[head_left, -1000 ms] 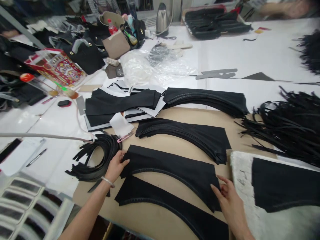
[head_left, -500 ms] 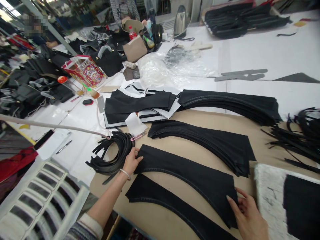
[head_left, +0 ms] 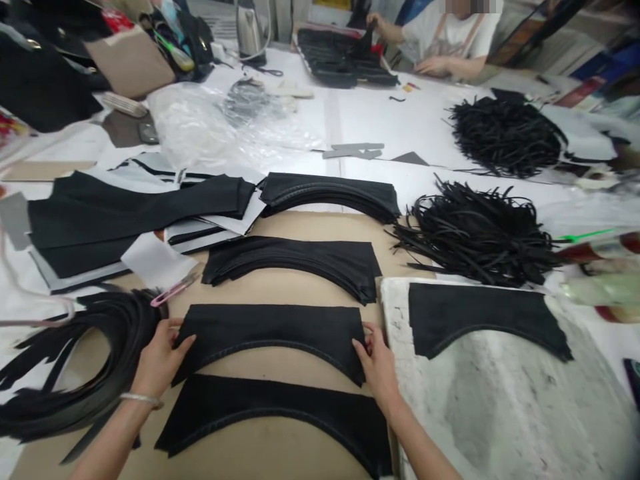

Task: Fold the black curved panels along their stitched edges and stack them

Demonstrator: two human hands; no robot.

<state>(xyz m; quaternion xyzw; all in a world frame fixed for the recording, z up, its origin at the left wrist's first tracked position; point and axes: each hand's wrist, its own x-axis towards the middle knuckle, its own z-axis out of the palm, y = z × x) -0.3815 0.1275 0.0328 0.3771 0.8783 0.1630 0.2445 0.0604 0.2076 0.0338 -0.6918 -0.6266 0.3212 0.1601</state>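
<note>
My left hand (head_left: 161, 360) pinches the left end of a black curved panel (head_left: 273, 325), which looks like cloth or thin leather. Its right end is between the thumb and fingers of my right hand (head_left: 379, 365). A stitched or creased line follows its arched lower edge. Nearer to me, a second black arched panel (head_left: 273, 398) lies on the brown board (head_left: 280, 281). Just beyond my hands rests a stack of similar panels (head_left: 295, 259), and a further stack (head_left: 333, 192) is behind it.
To the right, a pale slab (head_left: 480, 393) carries one black arched panel (head_left: 485, 310). Coiled black strips (head_left: 125, 340) and pink snips (head_left: 173, 291) lie at left. Black strip heaps (head_left: 480, 233) are at right. A co-worker (head_left: 450, 40) sits across the table.
My view has swung to the right, bringing the pale slab, strip heaps and a co-worker into sight. Both hands still grip the same panel's ends, and it looks more level in view.
</note>
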